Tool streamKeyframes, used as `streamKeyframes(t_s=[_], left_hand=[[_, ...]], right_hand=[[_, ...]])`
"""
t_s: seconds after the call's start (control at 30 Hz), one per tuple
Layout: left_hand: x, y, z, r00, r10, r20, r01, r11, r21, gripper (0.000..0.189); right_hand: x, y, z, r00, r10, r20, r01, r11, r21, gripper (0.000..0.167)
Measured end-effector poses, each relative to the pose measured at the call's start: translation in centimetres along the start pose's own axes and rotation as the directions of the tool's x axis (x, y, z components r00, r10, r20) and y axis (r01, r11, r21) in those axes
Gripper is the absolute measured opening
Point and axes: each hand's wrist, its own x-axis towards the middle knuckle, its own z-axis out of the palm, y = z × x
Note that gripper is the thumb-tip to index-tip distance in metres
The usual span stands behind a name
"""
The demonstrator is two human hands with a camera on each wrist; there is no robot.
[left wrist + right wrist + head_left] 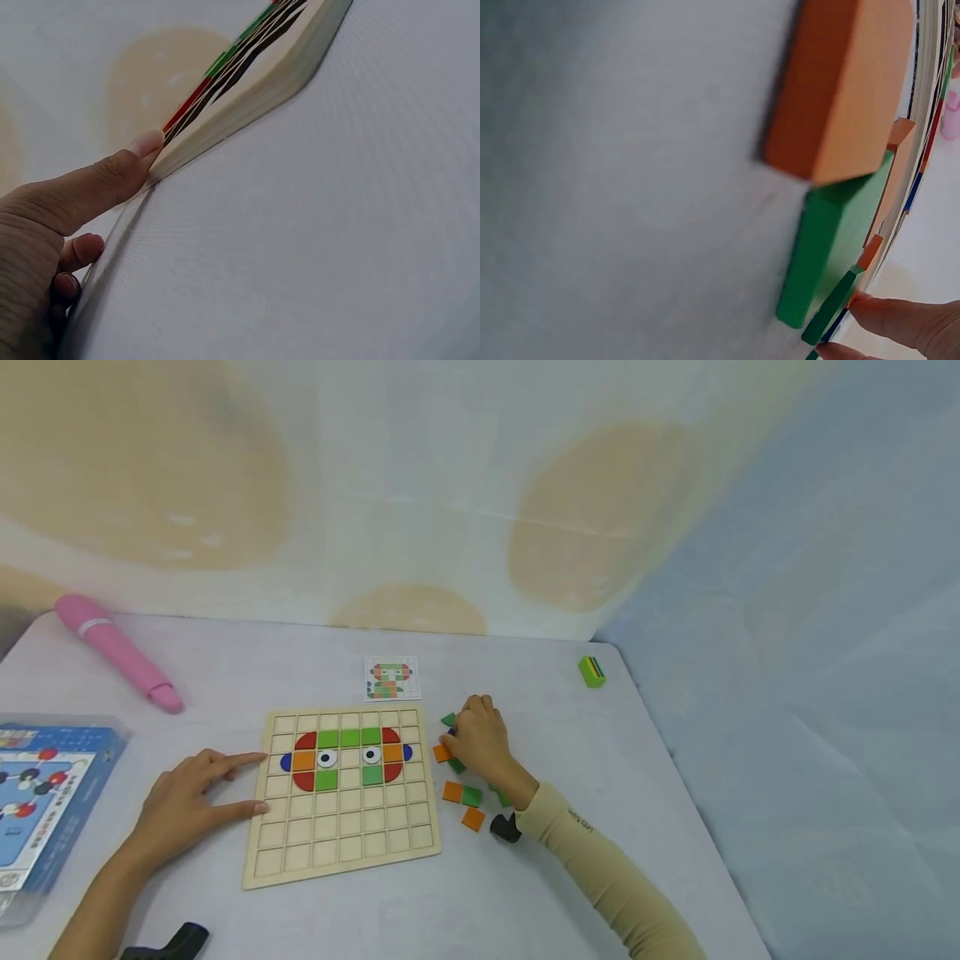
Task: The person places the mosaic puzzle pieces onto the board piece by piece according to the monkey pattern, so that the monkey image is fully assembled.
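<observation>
A wooden grid board (348, 822) lies on the table, with red, green, orange, blue and eye-marked tiles forming a shape in its upper half. My left hand (183, 797) rests at its left side, index finger and thumb extended to the edge; the left wrist view shows the thumb (112, 176) right at a corner. Right of the board, my right hand (480, 739) reaches down into loose tiles. Its thumb (892, 315) and a finger lie close around a blue tile (835, 327), beside a green tile (832, 306); I cannot tell whether they pinch it.
A small pattern card (392, 678) lies behind the board. Orange tiles (472, 818) and a black object (506, 828) are near my right forearm. A boxed set (45, 810) and pink cylinder (120, 652) lie left, a green block (592, 672) far right, another black object (176, 943) in front.
</observation>
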Motion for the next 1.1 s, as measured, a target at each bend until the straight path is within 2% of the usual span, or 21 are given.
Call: streamKeyframes(t_s=[0.43,0.67,0.8,0.87,0.93,1.03,1.1], left_hand=[[-0.1,-0.1,0.0,1.0,0.009,-0.007,-0.01,1.0,-0.018,0.071],[-0.1,-0.1,0.0,1.0,0.018,-0.023,-0.018,1.0,-0.012,0.07],[-0.1,-0.3,0.1,1.0,0.019,-0.018,-0.019,1.0,-0.004,0.072],[-0.1,-0.4,0.2,1.0,0.018,-0.021,-0.018,1.0,0.0,0.073],[-0.1,-0.5,0.2,1.0,0.018,-0.025,-0.018,1.0,-0.002,0.072],[-0.1,-0.6,0.3,0.999,0.022,-0.03,-0.022,1.0,-0.007,0.071],[0.0,-0.5,0.4,0.999,0.029,-0.032,-0.029,0.999,-0.015,0.068]], right_hand=[[0.2,-0.1,0.0,0.999,0.021,0.024,-0.023,0.997,0.073,0.025],[0.3,0.6,0.4,0.999,-0.033,0.003,0.033,0.996,0.083,0.028],[0.0,-0.4,-0.7,0.994,-0.103,-0.036,0.106,0.987,0.12,0.027],[-0.2,-1.8,-1.7,0.983,-0.173,-0.053,0.179,0.973,0.145,0.025],[-0.4,-3.6,-2.5,0.964,-0.262,-0.053,0.267,0.951,0.158,0.023],[-0.7,-6.8,-2.9,0.917,-0.396,-0.034,0.397,0.91,0.119,0.023],[-0.9,-8.9,-2.8,0.889,-0.458,-0.002,0.456,0.885,0.096,0.024]])
